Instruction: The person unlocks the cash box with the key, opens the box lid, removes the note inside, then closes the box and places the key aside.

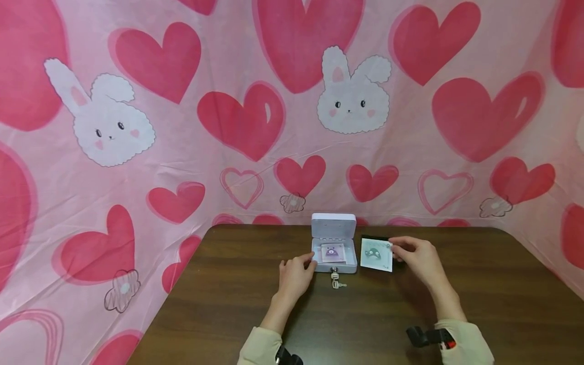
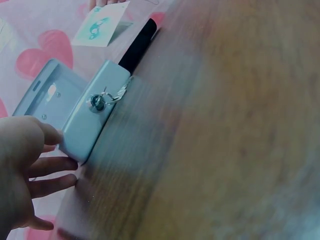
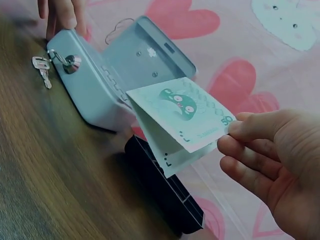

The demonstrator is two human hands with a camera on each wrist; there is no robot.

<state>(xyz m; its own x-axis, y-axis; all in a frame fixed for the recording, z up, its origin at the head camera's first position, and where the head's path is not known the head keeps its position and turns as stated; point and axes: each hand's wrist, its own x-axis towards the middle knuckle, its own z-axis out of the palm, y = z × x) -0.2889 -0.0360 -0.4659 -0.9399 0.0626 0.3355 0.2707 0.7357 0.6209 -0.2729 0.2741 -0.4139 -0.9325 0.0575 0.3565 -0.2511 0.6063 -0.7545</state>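
A small pale cash box (image 1: pixel 347 269) stands on the table with its lid (image 1: pixel 334 226) raised. Inside lies a purple play banknote (image 1: pixel 333 253). Keys (image 1: pixel 337 284) hang from the lock on its front wall. My left hand (image 1: pixel 294 278) touches the box's left side, its fingers mostly straight against the corner in the left wrist view. To the right of the box, my right hand (image 1: pixel 422 261) pinches a folded green play banknote (image 3: pixel 177 112) by one edge between thumb and fingers. The note is held up, tilted, above a black compartment tray (image 3: pixel 162 187).
The dark wooden table (image 1: pixel 219 304) extends on both sides and in front of the box. Right behind its far edge hangs a pink cloth (image 1: pixel 301 137) with hearts and rabbits. The black tray sits close beside the box's right side.
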